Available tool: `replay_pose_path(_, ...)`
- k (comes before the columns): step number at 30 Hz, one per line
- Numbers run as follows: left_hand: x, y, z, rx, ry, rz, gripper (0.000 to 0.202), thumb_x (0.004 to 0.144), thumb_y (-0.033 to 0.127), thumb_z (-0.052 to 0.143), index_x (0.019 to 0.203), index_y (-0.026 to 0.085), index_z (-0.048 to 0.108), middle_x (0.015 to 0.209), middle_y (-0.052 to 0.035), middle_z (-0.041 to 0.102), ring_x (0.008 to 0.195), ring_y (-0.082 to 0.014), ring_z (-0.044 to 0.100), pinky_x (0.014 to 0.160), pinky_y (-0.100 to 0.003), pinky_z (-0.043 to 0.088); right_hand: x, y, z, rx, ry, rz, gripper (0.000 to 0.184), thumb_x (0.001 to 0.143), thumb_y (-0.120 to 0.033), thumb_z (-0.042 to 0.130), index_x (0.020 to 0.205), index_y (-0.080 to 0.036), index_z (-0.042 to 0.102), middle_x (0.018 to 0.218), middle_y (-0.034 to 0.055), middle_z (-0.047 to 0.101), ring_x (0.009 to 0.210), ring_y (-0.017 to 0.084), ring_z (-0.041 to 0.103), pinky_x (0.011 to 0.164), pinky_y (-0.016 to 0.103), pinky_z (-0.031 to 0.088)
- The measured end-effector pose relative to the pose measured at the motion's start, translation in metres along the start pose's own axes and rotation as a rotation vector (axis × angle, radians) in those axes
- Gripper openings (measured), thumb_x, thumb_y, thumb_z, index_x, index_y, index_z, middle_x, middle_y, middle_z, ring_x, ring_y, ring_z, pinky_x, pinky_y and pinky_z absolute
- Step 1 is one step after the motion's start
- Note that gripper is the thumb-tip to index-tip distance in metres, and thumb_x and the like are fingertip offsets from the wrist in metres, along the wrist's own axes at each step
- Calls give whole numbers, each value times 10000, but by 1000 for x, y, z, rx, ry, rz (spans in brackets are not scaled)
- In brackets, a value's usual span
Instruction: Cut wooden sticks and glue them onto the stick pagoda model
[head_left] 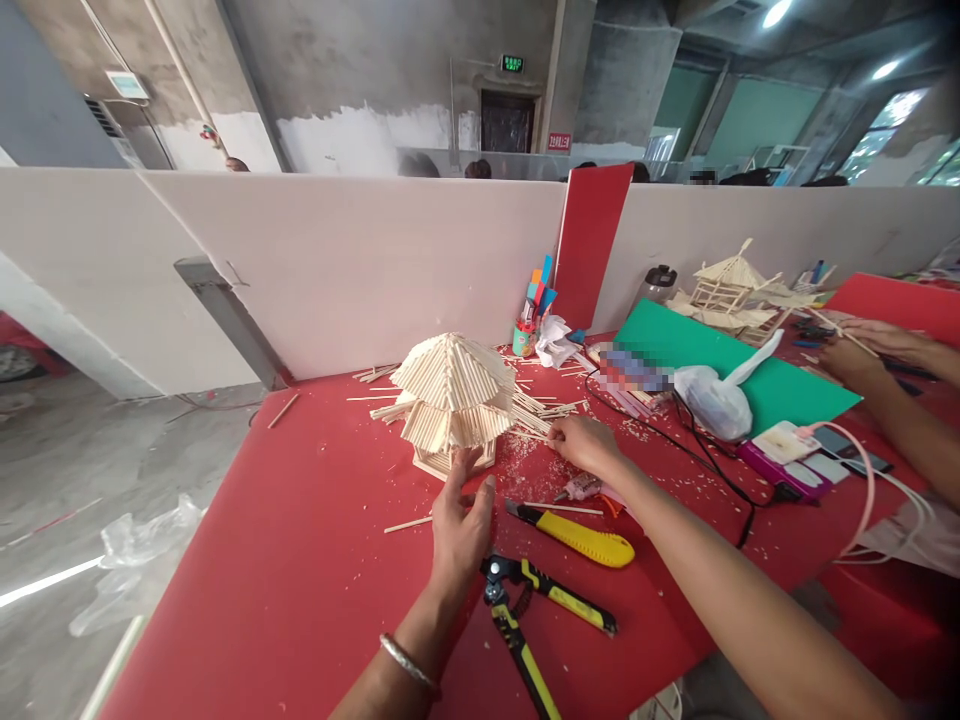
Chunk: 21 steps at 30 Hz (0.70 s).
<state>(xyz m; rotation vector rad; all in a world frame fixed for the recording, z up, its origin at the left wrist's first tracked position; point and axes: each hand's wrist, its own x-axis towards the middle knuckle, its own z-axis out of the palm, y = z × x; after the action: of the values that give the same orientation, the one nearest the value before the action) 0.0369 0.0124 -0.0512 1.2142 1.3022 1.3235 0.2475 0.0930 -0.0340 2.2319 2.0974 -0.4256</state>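
Observation:
A pavilion model built of thin wooden sticks, with a two-tiered roof, stands upright on the red table. My left hand is at its front, thumb and fingers apart, fingertips at the lower edge; whether they touch it I cannot tell. To the right, my right hand is closed at the ends of a pile of loose wooden sticks; what its fingers hold is hidden. Nearer to me lie a yellow utility knife and black-and-yellow pliers with spread handles. A glue gun appears to lie below my right wrist.
Wood scraps litter the red table. A pen cup, crumpled tissue, green board, plastic bag, cables and a purple power strip are on the right. There, a co-worker's hands are near another stick model. A white partition stands behind.

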Motion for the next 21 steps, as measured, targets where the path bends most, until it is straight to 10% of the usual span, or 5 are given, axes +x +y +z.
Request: replay_pose_path(21, 8, 0, -7, 27, 138, -14, 370, 786, 343, 626, 1114, 180, 672, 1059, -106, 701, 967, -236, 662, 719, -304, 559, 3, -36, -1, 121, -5, -174, 320, 939, -390, 561, 1176, -177, 587, 1162, 64, 619, 987, 181, 621, 854, 395, 535)
